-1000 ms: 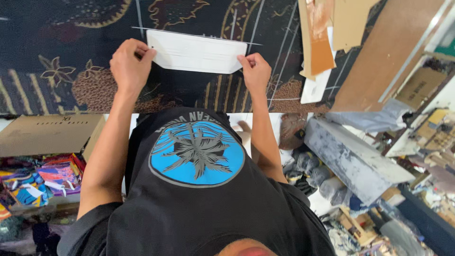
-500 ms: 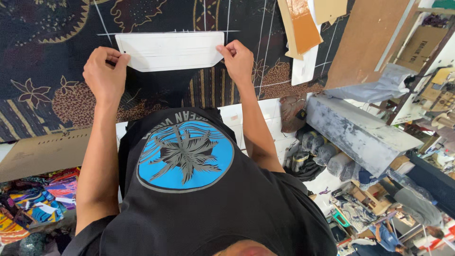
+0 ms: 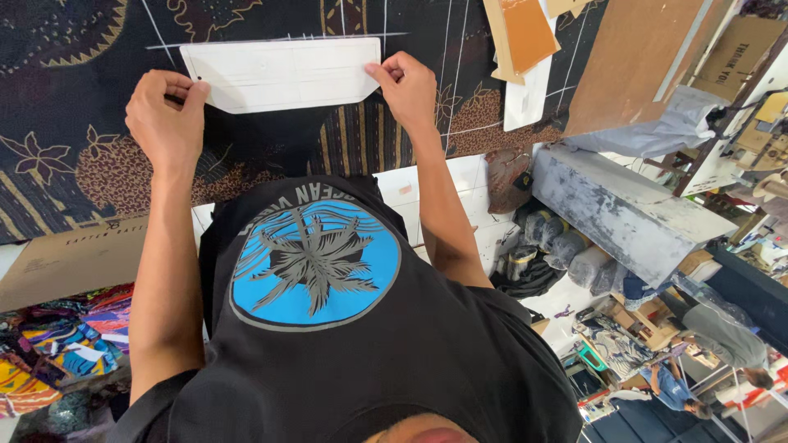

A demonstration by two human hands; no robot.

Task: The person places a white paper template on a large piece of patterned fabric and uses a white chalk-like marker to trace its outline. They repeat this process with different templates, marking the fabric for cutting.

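Lying flat on a dark patterned cloth [image 3: 74, 156], a white card template [image 3: 279, 74] — a long rectangle with its two lower corners cut off at a slant — sits in the upper middle of the view, its top edge along a white chalk line [image 3: 271, 38] drawn on the fabric. The left hand [image 3: 164, 119] pinches the template's left end, thumb and fingers closed on its edge. The right hand [image 3: 406, 86] grips the right end the same way, fingertips closed on the card's edge. Both arms reach up from a person in a black T-shirt [image 3: 328, 328] with a round blue print.

More chalk lines cross the cloth to the right of the template. Beyond them, near the top right, lie loose pieces of brown and white cardboard [image 3: 521, 49], overlapping, and a large brown board [image 3: 640, 66] leaning at an angle. Below the cloth's edge is a white tiled surface [image 3: 443, 193].

At the lower left a flattened cardboard box [image 3: 74, 262] lies beside a pile of brightly coloured fabric pieces [image 3: 57, 344] — whether they sit inside a container cannot be told. To the right a long grey-white block [image 3: 624, 213] rests above rolled bundles wrapped in clear plastic [image 3: 558, 254]. The far lower right is a clutter of small items too blurred to make out.
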